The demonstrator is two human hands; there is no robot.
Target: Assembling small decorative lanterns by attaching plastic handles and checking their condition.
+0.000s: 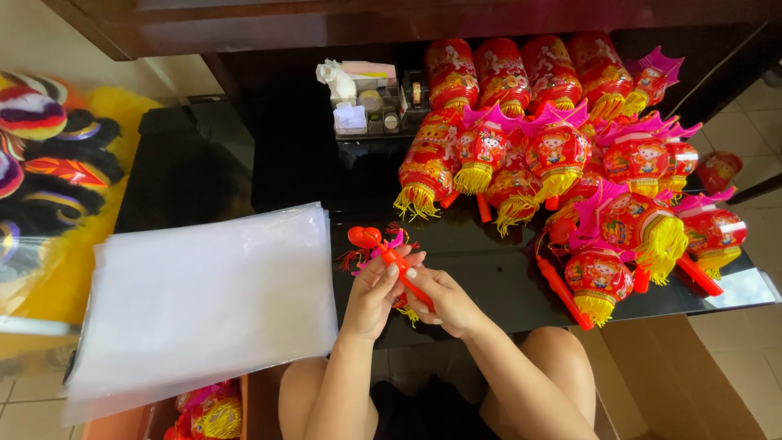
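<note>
A small red toy lantern (389,259) with an orange-red plastic handle is held over the near edge of a glossy black table (481,269), just in front of the seated person. The left hand (376,289) is closed around the lantern's body from below, with pink trim and a yellow tassel peeking out between the fingers. The right hand (444,300) is pinched on the lower part of the handle, which slants up and to the left to a rounded red tip. To the left, a thick stack of clear plastic sheets (204,301) is laid across the table's corner. To the right and behind, a large heap of red lanterns with yellow tassels (570,155) is piled on the table, none of them seen wrapped. A small organiser tray of desk items (375,106) is set behind. Judging from this, only one lantern is in hand and most of the pile appears untouched.
</note>
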